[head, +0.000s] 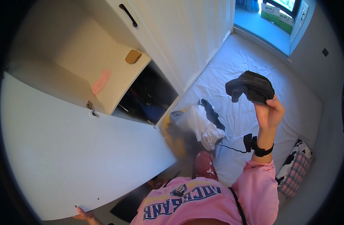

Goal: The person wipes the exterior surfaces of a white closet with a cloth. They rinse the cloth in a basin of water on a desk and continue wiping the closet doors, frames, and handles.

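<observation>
My right hand [270, 112] holds up a dark, folded cloth item [252, 85] over the bed, the thumb on its lower edge. At the lower left, my left hand [86, 215] grips the edge of the open white wardrobe door [85, 157], thumb on its inner face. Inside the wardrobe, a small brown folded cloth [133, 56] lies near the front of the shelf [120, 71]. A pink folded cloth [101, 81] rests farther left on that shelf. White clothing [204, 126] and a black garment [211, 112] are heaped at the bed's near edge.
Dark contents fill the compartment [149, 97] under the shelf. A white door [177, 31] with a black handle [128, 15] stands beside it. The bed [292, 109] has a white sheet and a plaid pillow [295, 171]. Green-and-white boxes [277, 18] sit on the windowsill.
</observation>
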`<action>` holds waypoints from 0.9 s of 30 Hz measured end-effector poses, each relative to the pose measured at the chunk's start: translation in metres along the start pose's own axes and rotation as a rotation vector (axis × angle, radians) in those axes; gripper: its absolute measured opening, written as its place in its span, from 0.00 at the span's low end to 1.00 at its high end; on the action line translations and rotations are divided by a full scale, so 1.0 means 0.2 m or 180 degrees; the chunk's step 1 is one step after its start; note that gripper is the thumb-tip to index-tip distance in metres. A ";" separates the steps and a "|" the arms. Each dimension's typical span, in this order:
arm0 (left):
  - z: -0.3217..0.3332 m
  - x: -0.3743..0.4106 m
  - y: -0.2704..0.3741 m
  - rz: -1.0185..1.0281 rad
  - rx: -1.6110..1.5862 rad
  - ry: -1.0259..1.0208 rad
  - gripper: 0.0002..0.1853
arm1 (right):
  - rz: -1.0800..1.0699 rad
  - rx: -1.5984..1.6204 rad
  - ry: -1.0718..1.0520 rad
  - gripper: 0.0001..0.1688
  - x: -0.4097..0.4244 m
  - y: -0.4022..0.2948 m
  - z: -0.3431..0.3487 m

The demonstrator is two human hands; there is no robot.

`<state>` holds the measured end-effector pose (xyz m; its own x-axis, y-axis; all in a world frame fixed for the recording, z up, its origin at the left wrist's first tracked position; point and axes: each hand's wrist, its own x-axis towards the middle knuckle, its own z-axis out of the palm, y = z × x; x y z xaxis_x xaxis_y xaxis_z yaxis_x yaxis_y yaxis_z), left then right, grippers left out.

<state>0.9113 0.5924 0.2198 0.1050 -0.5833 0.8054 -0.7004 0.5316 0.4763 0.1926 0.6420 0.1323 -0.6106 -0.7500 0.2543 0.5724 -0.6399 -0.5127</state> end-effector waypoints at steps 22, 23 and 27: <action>0.84 -0.79 0.64 -0.4782 0.0319 -0.1449 0.29 | -0.0437 -0.3570 0.1159 0.26 -0.09 -0.47 0.15; 0.91 -0.84 0.65 -0.5322 0.0062 -0.1946 0.29 | -0.0449 -0.3764 0.1114 0.28 -0.09 -0.48 0.16; 1.48 -0.92 0.60 -0.4092 -0.0948 -0.3434 0.35 | -0.0186 -0.2678 0.0813 0.26 -0.03 -0.48 0.25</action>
<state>0.5981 0.5811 0.0243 -0.1230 -0.7502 -0.6497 -0.3928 -0.5644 0.7260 0.1683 0.6999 0.2218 -0.7877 -0.5950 0.1595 0.0049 -0.2649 -0.9643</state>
